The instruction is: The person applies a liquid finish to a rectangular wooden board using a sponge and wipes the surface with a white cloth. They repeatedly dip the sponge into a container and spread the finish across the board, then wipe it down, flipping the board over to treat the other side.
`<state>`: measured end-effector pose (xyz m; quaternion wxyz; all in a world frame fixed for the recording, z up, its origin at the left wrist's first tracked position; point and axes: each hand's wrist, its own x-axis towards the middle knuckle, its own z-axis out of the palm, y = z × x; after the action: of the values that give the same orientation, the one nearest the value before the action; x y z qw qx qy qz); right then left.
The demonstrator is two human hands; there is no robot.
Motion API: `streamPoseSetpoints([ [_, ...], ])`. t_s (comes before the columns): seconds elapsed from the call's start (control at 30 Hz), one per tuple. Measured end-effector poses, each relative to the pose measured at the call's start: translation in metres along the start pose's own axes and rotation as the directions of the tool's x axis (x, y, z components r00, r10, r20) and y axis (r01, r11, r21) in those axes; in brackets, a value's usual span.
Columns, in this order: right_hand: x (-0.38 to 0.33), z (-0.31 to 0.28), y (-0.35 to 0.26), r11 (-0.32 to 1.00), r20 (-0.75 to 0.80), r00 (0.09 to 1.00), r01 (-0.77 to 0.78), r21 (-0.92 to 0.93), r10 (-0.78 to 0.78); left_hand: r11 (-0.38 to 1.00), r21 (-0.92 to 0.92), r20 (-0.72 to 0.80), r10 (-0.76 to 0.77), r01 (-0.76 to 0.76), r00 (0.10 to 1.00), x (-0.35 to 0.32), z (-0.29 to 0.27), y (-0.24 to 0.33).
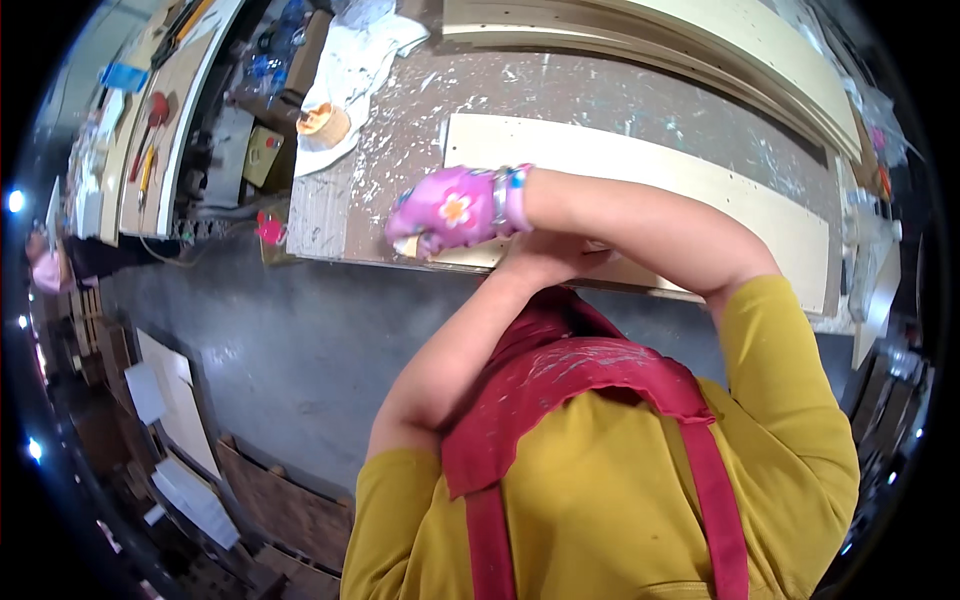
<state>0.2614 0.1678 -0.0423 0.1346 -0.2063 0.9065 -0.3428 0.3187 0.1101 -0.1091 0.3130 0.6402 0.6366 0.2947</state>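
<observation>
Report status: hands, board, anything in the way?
Right hand gloved, at left end of pale board, grip unclear. Left hand bare, partly hidden by right forearm. Board lying on worktable; stacked boards beyond.

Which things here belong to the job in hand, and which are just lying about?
In the job, it seems:
board
gloved right hand
left hand, partly hidden
pale piece at the glove's fingertips

Apparently lying about:
tub, on the cloth
stacked boards, untouched, possibly related

No words, numbers, labels or signs can be read anywhere, whether on the bench (395, 130), the pale board (620, 170) or the red apron (580, 370).
</observation>
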Motion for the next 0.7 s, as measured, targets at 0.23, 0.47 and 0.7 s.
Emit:
streamPoseSetpoints([
  [0.23, 0.035, 0.016, 0.016, 0.982, 0.183, 0.967, 0.185, -0.034, -0.176, 0.994, -0.040, -0.120, 0.096, -0.101, 0.988, 0.001, 0.001, -0.003],
  [0.47, 0.038, 0.003, 0.013, 0.984, 0.246, 0.953, 0.179, 0.021, -0.179, 0.994, -0.003, -0.226, 0.106, -0.109, 0.968, 0.002, 0.001, -0.004],
  [0.7, 0.040, -0.019, 0.040, 0.977, 0.120, 0.970, 0.214, 0.002, -0.213, 0.985, 0.107, -0.240, 0.156, -0.134, 0.958, 0.003, -0.005, -0.004],
])
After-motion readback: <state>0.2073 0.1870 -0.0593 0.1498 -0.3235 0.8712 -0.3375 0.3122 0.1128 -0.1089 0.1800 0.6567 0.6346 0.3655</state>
